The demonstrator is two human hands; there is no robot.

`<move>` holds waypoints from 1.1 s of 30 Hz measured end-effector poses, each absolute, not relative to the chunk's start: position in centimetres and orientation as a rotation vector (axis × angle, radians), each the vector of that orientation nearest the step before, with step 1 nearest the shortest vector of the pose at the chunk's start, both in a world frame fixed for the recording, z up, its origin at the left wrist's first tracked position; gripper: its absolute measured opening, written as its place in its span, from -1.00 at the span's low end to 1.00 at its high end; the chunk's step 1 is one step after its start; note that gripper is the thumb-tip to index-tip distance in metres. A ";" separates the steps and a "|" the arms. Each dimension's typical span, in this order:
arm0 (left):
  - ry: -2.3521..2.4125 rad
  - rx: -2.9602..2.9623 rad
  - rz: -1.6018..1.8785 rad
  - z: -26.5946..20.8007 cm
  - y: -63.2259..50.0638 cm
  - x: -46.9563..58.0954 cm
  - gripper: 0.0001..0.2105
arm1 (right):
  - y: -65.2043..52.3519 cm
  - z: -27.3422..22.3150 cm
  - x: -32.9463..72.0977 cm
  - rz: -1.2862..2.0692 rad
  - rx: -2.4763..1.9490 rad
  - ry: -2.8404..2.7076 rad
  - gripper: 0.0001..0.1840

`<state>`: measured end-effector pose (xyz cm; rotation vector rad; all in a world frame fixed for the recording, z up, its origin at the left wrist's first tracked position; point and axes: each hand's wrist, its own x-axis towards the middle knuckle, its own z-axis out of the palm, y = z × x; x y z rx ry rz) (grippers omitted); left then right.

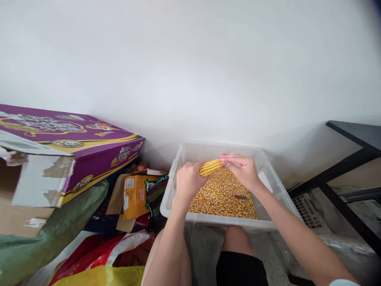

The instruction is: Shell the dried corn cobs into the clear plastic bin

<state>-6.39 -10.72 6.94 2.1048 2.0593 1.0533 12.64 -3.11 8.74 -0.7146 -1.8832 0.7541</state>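
Grip, read left to right: left hand [190, 180] clamped round the near end of one yellow corn cob [211, 168]; cob lies nearly level, bare rows showing between the hands. Right hand [241, 169] touches the other end with thumb and fingers; whether it pinches hard, cannot tell.

Technique (judgement): keep the left hold firm so the cob cannot roll, press with the right thumb close to that end, and stay low over the middle so anything loose lands inside the walls.

Count, left to right:
- purple box [107, 145], 1, well left of grip.
- orange carton [135, 196], 1, left of grip, nearer to it.
- clear plastic bin [198, 153], 1, around and below grip.
- loose kernels [217, 198], uncountable, directly under grip.
- reddish stick-like item [240, 197], 1, on kernels, below right of grip; identity unclear.
- black frame [342, 168], 1, well right of grip.
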 end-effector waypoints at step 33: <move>1.051 1.079 1.103 6.9 -10.5 -5.8 -0.73 | -5.2 7.2 11.9 1.012 -1.080 -1.597 -0.57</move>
